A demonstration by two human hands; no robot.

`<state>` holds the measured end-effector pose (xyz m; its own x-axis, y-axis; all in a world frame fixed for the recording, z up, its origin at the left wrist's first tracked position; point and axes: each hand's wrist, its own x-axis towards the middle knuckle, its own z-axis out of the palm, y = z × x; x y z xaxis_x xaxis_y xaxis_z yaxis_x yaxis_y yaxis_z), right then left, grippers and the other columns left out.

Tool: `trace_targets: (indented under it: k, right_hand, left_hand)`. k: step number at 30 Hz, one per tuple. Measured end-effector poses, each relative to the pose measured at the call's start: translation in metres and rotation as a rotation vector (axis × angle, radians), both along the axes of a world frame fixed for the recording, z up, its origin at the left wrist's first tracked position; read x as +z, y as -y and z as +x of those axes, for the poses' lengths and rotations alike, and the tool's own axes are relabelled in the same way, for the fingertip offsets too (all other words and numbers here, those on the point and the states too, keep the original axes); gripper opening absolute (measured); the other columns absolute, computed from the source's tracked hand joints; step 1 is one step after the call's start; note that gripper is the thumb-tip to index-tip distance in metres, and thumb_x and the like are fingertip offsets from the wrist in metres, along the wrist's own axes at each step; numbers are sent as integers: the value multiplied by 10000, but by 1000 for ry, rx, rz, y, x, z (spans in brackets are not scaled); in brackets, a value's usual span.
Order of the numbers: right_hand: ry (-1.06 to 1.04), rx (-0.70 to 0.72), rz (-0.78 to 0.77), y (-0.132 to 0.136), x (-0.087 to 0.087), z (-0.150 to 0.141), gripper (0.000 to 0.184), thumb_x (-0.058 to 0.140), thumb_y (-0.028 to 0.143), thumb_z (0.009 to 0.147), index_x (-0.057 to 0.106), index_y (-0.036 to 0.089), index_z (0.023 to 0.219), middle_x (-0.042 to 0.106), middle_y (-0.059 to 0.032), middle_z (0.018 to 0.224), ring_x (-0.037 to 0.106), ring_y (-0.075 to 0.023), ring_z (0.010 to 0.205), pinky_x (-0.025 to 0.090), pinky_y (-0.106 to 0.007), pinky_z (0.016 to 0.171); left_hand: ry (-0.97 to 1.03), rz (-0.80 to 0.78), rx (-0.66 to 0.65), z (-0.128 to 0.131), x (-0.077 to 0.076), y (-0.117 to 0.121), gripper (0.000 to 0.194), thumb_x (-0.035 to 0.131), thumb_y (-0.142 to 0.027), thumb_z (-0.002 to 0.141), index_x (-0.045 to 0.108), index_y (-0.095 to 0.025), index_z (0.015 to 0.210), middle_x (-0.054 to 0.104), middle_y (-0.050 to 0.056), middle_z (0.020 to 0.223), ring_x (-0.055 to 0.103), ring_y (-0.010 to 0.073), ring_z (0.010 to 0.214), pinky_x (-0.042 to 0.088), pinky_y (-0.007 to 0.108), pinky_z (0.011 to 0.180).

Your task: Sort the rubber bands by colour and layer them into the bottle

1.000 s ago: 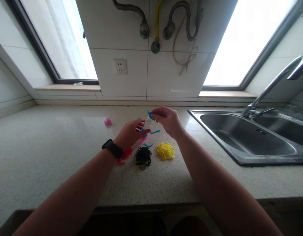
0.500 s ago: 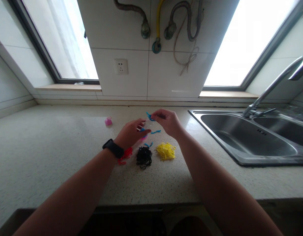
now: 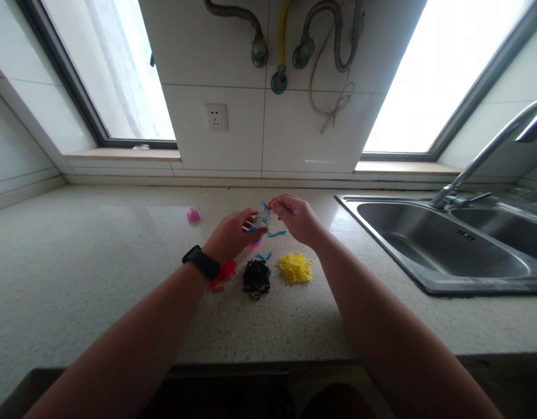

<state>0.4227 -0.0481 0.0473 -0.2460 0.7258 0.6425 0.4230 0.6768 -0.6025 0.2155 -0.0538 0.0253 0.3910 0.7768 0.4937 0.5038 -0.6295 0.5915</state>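
Observation:
My left hand (image 3: 230, 235), with a black watch on its wrist, is closed around a small clear container (image 3: 262, 219) held above the countertop. My right hand (image 3: 295, 217) pinches a blue rubber band (image 3: 265, 207) right at the container's top. Below the hands lie small heaps of rubber bands: red (image 3: 222, 274), black (image 3: 256, 277) and yellow (image 3: 295, 267). A few loose blue bands (image 3: 277, 234) lie between the hands and the heaps, and a bit of pink shows under my left fingers.
A pink cap (image 3: 192, 215) sits on the speckled countertop (image 3: 98, 273) to the left. A steel double sink (image 3: 447, 247) with a tap (image 3: 486, 154) fills the right side. Tiled wall with a socket (image 3: 215, 117) and hoses stands behind.
My right hand has brought the blue band down from above onto the top of the clear container. My left hand has stayed almost still.

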Motion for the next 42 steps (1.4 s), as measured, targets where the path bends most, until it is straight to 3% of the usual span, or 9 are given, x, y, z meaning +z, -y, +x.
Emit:
trace_targets:
  k: [4, 10, 16, 19, 21, 26, 29, 34, 42]
  right_hand:
    - [-62, -23, -37, 0, 0, 0, 224, 563, 330, 935, 707, 165, 978, 677, -33, 817, 573, -146, 733, 459, -291, 679]
    - [-58, 2, -35, 7, 3, -3, 237, 532, 229, 916, 706, 174, 1068, 684, -36, 896, 577, -136, 783, 462, -290, 729]
    - [-9, -70, -55, 5, 1, 2, 245, 538, 235, 906, 682, 163, 1091, 672, -39, 881, 542, -121, 701, 436, -265, 639]
    - [220, -47, -152, 4, -1, 8, 168, 588, 225, 887, 703, 166, 994, 672, -22, 791, 534, -118, 652, 428, -259, 623]
    - [455, 63, -233, 7, -2, 8, 169, 600, 137, 856, 725, 175, 964, 702, -29, 830, 571, -124, 696, 447, -258, 675]
    - [752, 308, -329, 17, -6, 0, 585, 475, -74, 751, 705, 213, 1205, 699, -75, 1112, 634, -148, 914, 475, -250, 811]
    - [805, 347, -323, 16, -11, -4, 648, 478, -71, 721, 697, 233, 1249, 660, -89, 1153, 635, -157, 952, 478, -254, 838]
    - [865, 319, -308, 13, -15, -4, 548, 571, 10, 717, 736, 254, 1179, 661, -71, 1080, 635, -150, 864, 482, -244, 805]
    - [875, 228, -300, 13, -10, -6, 210, 658, 104, 749, 763, 204, 901, 724, -43, 869, 616, -164, 740, 450, -267, 695]
  left_hand:
    - [-8, 0, 10, -1, 0, 0, 452, 710, -450, 849, 634, -209, 1224, 725, 80, 996, 678, 174, 794, 555, 314, 730]
    - [-16, 8, 2, -1, 1, 0, 399, 707, -418, 855, 644, -220, 1196, 728, 67, 970, 676, 171, 786, 550, 310, 729]
    - [57, -9, 6, -7, 2, -4, 414, 697, -439, 862, 641, -213, 1204, 711, 64, 967, 673, 163, 779, 550, 300, 719]
    - [95, -10, 28, -12, 3, -6, 409, 692, -456, 861, 645, -199, 1177, 699, 62, 948, 673, 168, 796, 552, 299, 721]
    - [115, -4, 52, -14, 3, -8, 400, 695, -456, 856, 648, -192, 1154, 691, 59, 933, 673, 172, 807, 554, 296, 720]
    - [108, -3, 75, -16, 1, -10, 405, 694, -455, 851, 646, -194, 1157, 686, 60, 928, 676, 178, 802, 557, 298, 714]
    - [90, 3, 75, -16, 1, -10, 411, 687, -461, 853, 646, -197, 1165, 694, 66, 938, 677, 178, 799, 557, 302, 718]
    - [82, 12, 68, -16, 2, -10, 413, 679, -470, 858, 651, -197, 1165, 696, 65, 934, 671, 174, 796, 549, 296, 713]
    - [52, 4, 43, -14, 2, -7, 394, 682, -448, 856, 654, -198, 1159, 698, 61, 923, 671, 174, 785, 538, 289, 700]
